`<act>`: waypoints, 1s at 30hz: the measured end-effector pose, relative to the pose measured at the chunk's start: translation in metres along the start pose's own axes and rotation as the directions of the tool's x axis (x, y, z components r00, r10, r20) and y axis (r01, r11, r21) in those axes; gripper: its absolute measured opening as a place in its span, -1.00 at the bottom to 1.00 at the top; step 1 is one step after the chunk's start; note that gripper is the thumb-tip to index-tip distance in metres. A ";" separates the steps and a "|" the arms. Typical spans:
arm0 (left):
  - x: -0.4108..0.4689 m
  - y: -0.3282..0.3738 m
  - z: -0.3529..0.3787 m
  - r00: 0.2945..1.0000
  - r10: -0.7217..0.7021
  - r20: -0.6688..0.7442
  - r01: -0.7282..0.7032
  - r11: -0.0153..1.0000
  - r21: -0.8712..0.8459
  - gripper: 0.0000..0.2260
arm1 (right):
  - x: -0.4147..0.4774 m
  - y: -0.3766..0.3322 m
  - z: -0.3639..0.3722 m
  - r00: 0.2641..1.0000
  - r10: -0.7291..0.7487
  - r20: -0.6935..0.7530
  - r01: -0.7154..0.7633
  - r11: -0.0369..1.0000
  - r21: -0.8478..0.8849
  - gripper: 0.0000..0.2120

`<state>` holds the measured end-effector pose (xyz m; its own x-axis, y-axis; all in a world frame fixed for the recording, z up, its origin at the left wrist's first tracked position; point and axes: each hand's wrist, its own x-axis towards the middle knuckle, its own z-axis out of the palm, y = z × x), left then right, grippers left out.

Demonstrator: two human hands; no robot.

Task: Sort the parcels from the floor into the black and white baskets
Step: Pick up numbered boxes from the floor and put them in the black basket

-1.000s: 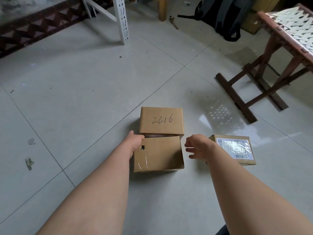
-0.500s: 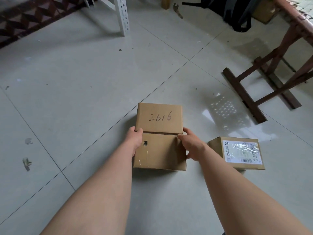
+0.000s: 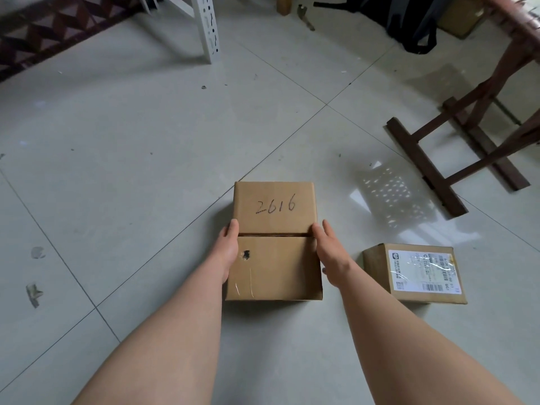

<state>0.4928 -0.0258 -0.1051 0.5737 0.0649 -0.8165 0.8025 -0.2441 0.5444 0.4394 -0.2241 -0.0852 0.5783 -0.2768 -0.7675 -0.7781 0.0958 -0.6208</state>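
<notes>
Left grip (image 3: 229, 254) and right grip (image 3: 331, 254) are pressed flat against opposite sides of our brown box marked 2616 (image 3: 274, 267), fingers straight. The box sits on the grey tiled floor (image 3: 117, 141). A labelled parcel (image 3: 415, 273) lies near its right side, not touching. In the room we see a white slotted rack leg (image 3: 209, 27) at the back left, a black backpack (image 3: 415, 21) at the back and a dark wooden frame (image 3: 432, 168) on the right.

Labelled parcel (image 3: 415, 273) right of the 2616 box (image 3: 274, 241) (stool (image 3: 423, 168) behind).
</notes>
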 end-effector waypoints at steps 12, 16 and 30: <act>-0.072 0.043 -0.014 0.788 0.333 -0.517 -0.349 0.934 0.070 -0.53 | -0.040 -0.058 0.006 0.914 -0.321 -0.248 0.354 0.929 0.103 -0.67; -0.096 0.022 -0.026 0.791 0.358 -0.496 -0.333 0.932 0.141 -0.48 | -0.062 -0.055 -0.011 0.923 -0.284 -0.259 0.311 0.948 0.067 -0.70; -0.093 -0.024 -0.023 0.994 -0.006 0.111 0.053 0.901 -0.430 -0.29 | -0.063 -0.020 -0.027 0.911 0.313 0.269 -0.298 0.950 -0.096 0.19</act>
<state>0.4237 -0.0035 -0.0377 0.5473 -0.0418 -0.8359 0.8244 0.1992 0.5298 0.4120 -0.2349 -0.0204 0.3491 0.0346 -0.9365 -0.9349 0.0818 -0.3455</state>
